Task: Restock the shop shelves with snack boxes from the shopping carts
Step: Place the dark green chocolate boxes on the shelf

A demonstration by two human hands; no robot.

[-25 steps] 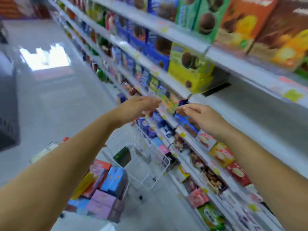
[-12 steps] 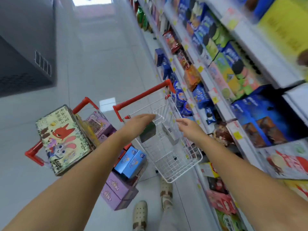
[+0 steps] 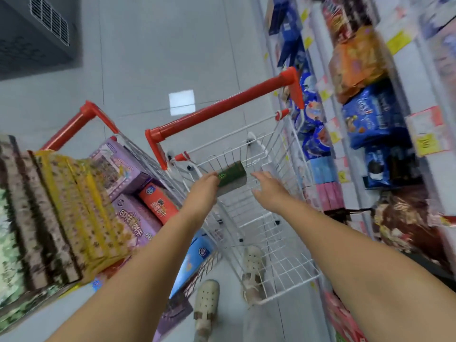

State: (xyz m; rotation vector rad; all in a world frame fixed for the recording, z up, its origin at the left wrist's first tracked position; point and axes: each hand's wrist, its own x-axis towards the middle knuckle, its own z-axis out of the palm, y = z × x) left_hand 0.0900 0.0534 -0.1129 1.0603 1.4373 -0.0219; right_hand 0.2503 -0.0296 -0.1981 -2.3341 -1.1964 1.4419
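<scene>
Head view, single entry. Left hand [image 3: 202, 187]: fingertips pinched on the near edge of a small dark green box [image 3: 231, 177]; how many fingers bear on it cannot be told through the blur. Right hand [image 3: 267, 185]: fingers spread and loosely extended, just beside the box, not touching it, holding nothing. Green box: tilted, held inside the upper part of the white wire cart [image 3: 283, 265], which otherwise looks nearly bare; a person's two pale shoes show through and beside its mesh. Red handle [image 3: 222, 112] crosses above the hands. Second cart [image 3: 81, 119], to the left: packed with purple boxes [image 3: 123, 166], an orange box [image 3: 158, 203], a blue box [image 3: 195, 257], and a large patterned carton [image 3: 49, 218] leaning at the near side. Shelves [image 3: 394, 107], to the right: already crowded with blue and orange packets. Hazards, as judged: an edge-only pinch may let the box swivel or drop to the cart floor if lifted one-handed; the wire rim or handle may snag it on the way out; the leaning carton could topple if the carts are nudged; a crowded shelf face could shed neighbouring packets when the box is pushed in.
</scene>
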